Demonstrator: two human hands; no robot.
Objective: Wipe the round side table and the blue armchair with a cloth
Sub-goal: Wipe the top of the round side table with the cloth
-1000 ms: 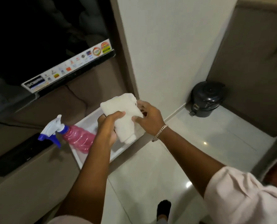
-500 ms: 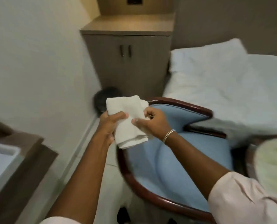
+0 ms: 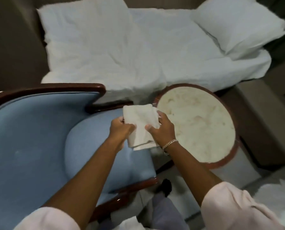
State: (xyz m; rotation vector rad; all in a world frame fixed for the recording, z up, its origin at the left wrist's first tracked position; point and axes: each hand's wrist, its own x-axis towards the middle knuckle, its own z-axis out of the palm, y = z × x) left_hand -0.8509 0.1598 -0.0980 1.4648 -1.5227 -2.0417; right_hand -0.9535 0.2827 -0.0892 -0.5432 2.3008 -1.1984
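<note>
A folded white cloth [image 3: 141, 126] is gripped by both hands, the left hand [image 3: 121, 130] on its left edge, the right hand [image 3: 161, 130] on its right. It is held above the blue armchair [image 3: 38, 138] seat, beside the round side table [image 3: 203, 128]. Beyond, a white bed [image 3: 138, 52] is seen.

Count on inspection. Hands: two, left [image 3: 121, 130] and right [image 3: 163, 128]. Cloth [image 3: 141, 125]: one, white, folded. Armchair [image 3: 30, 130]: one, blue with a dark wood frame. Round counter [image 3: 196, 127]: one, pale top, reddish rim. Bed [image 3: 146, 52]: one, white linen. Pillows: two, one at the left [image 3: 82, 30] and one at the right [image 3: 238, 25]. Bracelet [image 3: 169, 143]: one, chain type, on the right wrist. Sleeves: two, pale pink, left [image 3: 43, 219] and right [image 3: 234, 209]. Shoe [image 3: 166, 185]: one visible, dark.
</note>
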